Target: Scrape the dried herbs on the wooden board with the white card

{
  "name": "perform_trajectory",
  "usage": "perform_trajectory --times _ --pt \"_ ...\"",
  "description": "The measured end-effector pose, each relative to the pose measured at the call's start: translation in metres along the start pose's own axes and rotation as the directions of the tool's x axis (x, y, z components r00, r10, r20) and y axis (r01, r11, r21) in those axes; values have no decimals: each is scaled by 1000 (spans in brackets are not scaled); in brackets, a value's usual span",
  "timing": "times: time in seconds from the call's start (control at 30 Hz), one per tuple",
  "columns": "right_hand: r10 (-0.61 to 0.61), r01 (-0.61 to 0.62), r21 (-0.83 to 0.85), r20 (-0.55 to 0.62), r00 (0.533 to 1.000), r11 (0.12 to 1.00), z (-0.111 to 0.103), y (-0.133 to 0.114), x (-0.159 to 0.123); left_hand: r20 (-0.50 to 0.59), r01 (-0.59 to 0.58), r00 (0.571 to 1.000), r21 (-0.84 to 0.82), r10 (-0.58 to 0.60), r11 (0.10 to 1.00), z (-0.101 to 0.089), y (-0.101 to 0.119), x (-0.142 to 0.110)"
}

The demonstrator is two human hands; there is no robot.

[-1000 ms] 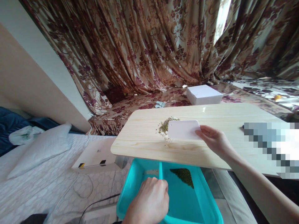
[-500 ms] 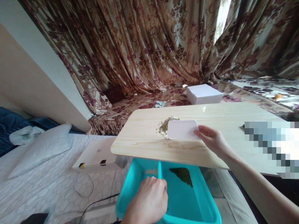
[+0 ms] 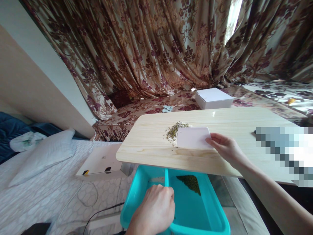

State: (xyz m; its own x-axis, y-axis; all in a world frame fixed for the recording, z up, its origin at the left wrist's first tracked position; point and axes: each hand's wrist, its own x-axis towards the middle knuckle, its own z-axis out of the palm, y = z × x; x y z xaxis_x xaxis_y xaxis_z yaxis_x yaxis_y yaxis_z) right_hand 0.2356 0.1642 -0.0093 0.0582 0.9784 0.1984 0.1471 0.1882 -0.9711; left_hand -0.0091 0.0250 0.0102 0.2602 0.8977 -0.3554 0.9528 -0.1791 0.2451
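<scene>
Between the thumb and fingers of my right hand is the near edge of a thin white rectangular plate with a tiny hole in one corner. It lies low over the wooden board, its far edge at a loose pile of green beans mixed with white grains. My left hand is closed above the left compartment of a turquoise divided bin, close to the divider. What its fingers hold, if anything, is hidden. Small green beans fill a far corner of the right compartment; some white grains show in the left.
The light wooden tabletop overhangs the bin's far rim. A blurred-out object lies on its right side. Behind stands a white box; at left, a long white carton and cables lie on the bed.
My right hand and the white plate have shifted slightly right, showing a little more of the pile. My left hand has hardly moved.
</scene>
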Motion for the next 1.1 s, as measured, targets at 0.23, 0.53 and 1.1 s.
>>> perform_trajectory --times 0.23,0.53,1.1 --pt "10 -10 37 -2 1000 999 4 -4 -1 -19 0 1000 7 0 1000 0 0 0" --pt "-14 15 -12 47 999 1000 8 -4 -2 -22 2 1000 -8 -2 1000 -2 0 -2" --pt "-22 28 -79 73 997 997 3 -1 -9 -45 -15 999 -2 15 1000 1 -2 -2"
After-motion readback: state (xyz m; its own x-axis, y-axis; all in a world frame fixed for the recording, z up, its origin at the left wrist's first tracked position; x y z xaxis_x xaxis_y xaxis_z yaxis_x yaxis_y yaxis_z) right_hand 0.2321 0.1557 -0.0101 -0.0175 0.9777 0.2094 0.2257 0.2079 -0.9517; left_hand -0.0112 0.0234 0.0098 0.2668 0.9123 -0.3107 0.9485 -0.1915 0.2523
